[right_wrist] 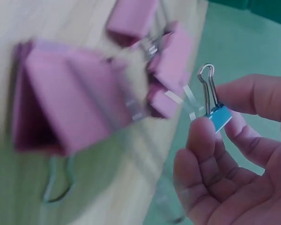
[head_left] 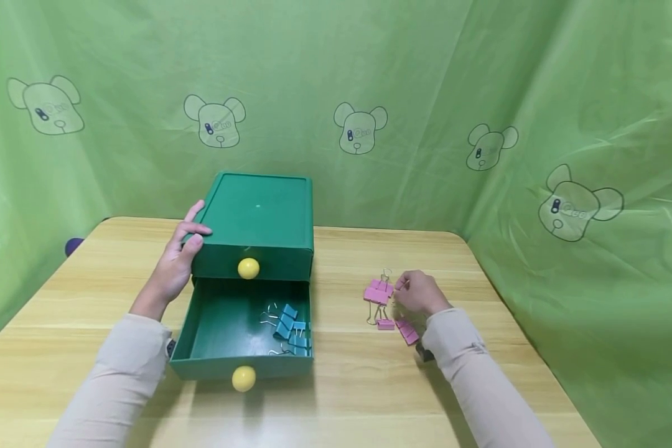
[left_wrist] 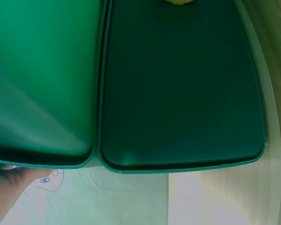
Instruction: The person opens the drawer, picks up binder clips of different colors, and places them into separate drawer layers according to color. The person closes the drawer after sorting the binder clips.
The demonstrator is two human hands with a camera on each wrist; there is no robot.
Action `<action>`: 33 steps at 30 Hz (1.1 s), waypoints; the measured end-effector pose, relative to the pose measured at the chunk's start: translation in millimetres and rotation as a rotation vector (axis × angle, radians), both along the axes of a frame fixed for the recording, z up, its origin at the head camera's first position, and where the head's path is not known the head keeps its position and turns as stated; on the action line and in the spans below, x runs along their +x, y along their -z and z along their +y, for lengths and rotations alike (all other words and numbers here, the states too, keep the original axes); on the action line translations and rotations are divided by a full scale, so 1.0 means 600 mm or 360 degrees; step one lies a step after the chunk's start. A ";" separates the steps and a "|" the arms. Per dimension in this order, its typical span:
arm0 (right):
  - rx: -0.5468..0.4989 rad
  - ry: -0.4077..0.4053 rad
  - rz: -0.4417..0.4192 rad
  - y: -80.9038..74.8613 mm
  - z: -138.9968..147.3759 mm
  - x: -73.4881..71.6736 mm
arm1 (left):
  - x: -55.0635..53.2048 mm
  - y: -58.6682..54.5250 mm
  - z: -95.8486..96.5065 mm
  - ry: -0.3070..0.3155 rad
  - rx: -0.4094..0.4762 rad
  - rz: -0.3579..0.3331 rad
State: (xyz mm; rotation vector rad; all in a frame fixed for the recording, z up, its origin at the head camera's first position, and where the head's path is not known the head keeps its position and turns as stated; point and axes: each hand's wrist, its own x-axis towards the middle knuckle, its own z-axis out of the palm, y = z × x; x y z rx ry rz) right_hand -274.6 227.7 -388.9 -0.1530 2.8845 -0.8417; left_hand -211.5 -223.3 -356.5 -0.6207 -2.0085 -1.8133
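A green two-drawer box (head_left: 263, 214) with yellow knobs stands left of centre in the head view. My left hand (head_left: 175, 264) rests on its left side, the fingers extended along the top edge. The lower drawer (head_left: 213, 368) is pulled out, and several blue binder clips (head_left: 285, 323) lie at its right side. In the right wrist view, my right hand (right_wrist: 239, 154) pinches a small blue binder clip (right_wrist: 220, 118) by thumb and fingertips. Next to that hand, several pink binder clips (head_left: 378, 291) lie on the table.
The wooden table (head_left: 358, 392) runs up to a green curtain (head_left: 291, 74) printed with mouse heads, which hangs behind and at both sides. The upper drawer (head_left: 285, 264) is closed. A purple round thing (head_left: 73, 246) shows past the table's left edge.
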 end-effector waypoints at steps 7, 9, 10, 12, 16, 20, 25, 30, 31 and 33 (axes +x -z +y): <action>-0.0011 -0.0134 0.0140 -0.025 -0.027 0.013 | 0.000 0.000 -0.001 -0.0003 -0.0008 -0.0001; -0.0022 -0.0180 0.0182 -0.035 -0.035 0.019 | 0.000 0.000 -0.001 -0.0009 -0.0013 0.0000; -0.0031 -0.0189 0.0191 -0.039 -0.040 0.022 | 0.000 0.000 -0.001 -0.0011 -0.0014 0.0000; -0.0054 -0.0217 0.0205 -0.049 -0.050 0.029 | 0.000 -0.001 -0.001 -0.0017 -0.0019 0.0002; -0.0098 -0.0252 0.0216 -0.066 -0.069 0.043 | 0.000 -0.001 -0.001 -0.0022 -0.0025 0.0004; -0.0188 -0.0291 0.0226 -0.080 -0.087 0.057 | 0.000 0.000 -0.001 -0.0023 -0.0023 -0.0005; -0.0311 -0.0327 0.0219 -0.093 -0.106 0.073 | 0.000 0.001 -0.001 -0.0025 -0.0027 -0.0008; -0.0264 -0.0379 0.0315 -0.101 -0.121 0.083 | 0.000 0.001 0.000 -0.0017 -0.0018 -0.0012; -0.0257 -0.0382 0.0331 -0.102 -0.124 0.084 | 0.000 0.001 0.000 -0.0015 -0.0016 -0.0013; -0.0252 -0.0398 0.0364 -0.103 -0.130 0.086 | 0.000 0.001 0.000 -0.0010 -0.0011 -0.0015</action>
